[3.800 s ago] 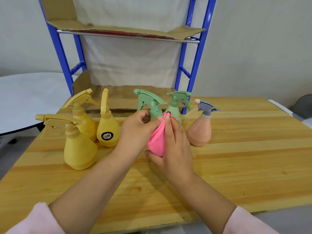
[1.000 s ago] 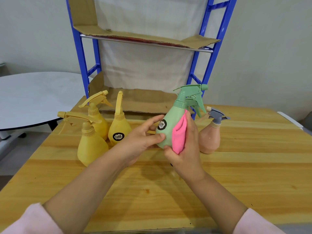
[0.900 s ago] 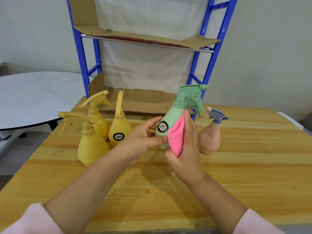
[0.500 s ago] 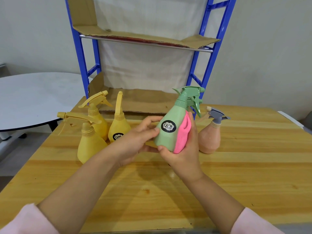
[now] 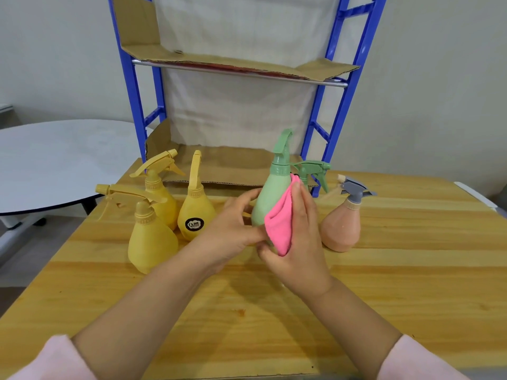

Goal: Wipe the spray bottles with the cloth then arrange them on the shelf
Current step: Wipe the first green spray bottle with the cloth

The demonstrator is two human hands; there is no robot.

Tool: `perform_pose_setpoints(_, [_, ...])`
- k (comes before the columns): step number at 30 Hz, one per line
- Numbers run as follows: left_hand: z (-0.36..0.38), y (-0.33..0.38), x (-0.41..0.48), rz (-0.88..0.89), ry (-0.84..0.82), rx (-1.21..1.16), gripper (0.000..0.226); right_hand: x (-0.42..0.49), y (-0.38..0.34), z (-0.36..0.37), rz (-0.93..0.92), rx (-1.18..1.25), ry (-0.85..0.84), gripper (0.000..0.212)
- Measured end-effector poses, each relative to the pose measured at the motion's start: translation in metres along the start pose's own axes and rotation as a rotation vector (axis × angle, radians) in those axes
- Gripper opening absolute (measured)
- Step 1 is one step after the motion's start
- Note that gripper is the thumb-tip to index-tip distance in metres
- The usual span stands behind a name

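Held clear of the wooden table (image 5: 384, 283), a little way above it near the middle: a green bottle (image 5: 270, 200), upright with a slight tilt, spray head pointing away. Gripped low on its left side by the left hand (image 5: 233, 229), fingers curled round the base. Pressed against its right side by the right hand (image 5: 299, 242), palm and fingers closed over a folded pink cloth (image 5: 279, 229) and clamping it to the bottle.

Judged early in the task: wiping under way on one bottle, none yet on the shelf (image 5: 238, 69). Both visible levels of the blue rack lined with cardboard and bare of bottles; upper levels out of view.

Left waiting on the table: three yellow bottles (image 5: 151, 231) grouped to the left, close together, one with a dark round label facing near; a second green bottle (image 5: 311, 171) just behind the hands, mostly hidden; a peach bottle with a grey spray head (image 5: 341, 223) to the right. Could not tell which of these, if any, were already wiped.

As for contents: all bottles opaque, so no liquid level visible; full or empty, impossible to say. Still to do, by this reckoning: finishing the green one, wiping the rest, then lining all six up on the rack.
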State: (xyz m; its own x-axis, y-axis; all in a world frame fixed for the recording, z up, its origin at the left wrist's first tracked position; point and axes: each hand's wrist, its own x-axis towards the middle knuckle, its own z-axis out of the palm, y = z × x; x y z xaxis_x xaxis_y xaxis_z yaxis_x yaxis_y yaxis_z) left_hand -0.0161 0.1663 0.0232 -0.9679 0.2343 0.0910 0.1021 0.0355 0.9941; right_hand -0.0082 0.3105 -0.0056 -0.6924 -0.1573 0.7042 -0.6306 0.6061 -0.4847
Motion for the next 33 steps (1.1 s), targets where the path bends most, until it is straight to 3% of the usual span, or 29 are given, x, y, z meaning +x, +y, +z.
perform_pose_setpoints(3, [0.0, 0.003, 0.0, 0.009, -0.019, 0.032, 0.068, 0.003, 0.0, -0.001, 0.082, 0.078, -0.004, 0.105])
perform_pose_setpoints(6, [-0.004, 0.009, 0.001, -0.032, -0.07, -0.13, 0.04, 0.006, 0.0, -0.005, 0.149, 0.252, 0.019, 0.105])
perform_pose_setpoints(8, [-0.006, 0.012, 0.001, -0.069, -0.102, -0.241, 0.033, 0.006, 0.001, -0.007, 0.152, 0.337, 0.023, 0.101])
perform_pose_setpoints(12, [-0.009, 0.011, 0.003, -0.096, -0.126, -0.312, 0.041, 0.005, 0.0, -0.005, 0.124, 0.332, 0.029, 0.098])
perform_pose_setpoints(17, [-0.006, 0.014, 0.007, -0.009, -0.002, -0.193, 0.065, 0.006, 0.004, -0.001, -0.031, 0.141, 0.04, 0.086])
perform_pose_setpoints(20, [0.002, 0.017, 0.009, 0.039, 0.077, -0.12, 0.056, 0.005, 0.008, 0.001, -0.073, 0.098, 0.065, 0.084])
perform_pose_setpoints(25, [0.015, 0.02, 0.013, 0.048, 0.123, -0.047, 0.05, 0.01, 0.01, 0.003, 0.018, 0.212, 0.148, 0.098])
perform_pose_setpoints(30, [0.013, 0.026, 0.017, -0.07, 0.057, -0.234, 0.029, 0.01, 0.016, -0.004, -0.031, 0.259, 0.167, 0.091])
perform_pose_setpoints(33, [0.012, 0.027, 0.016, -0.104, 0.008, -0.272, 0.03, 0.007, 0.018, -0.003, -0.038, 0.263, 0.145, 0.085])
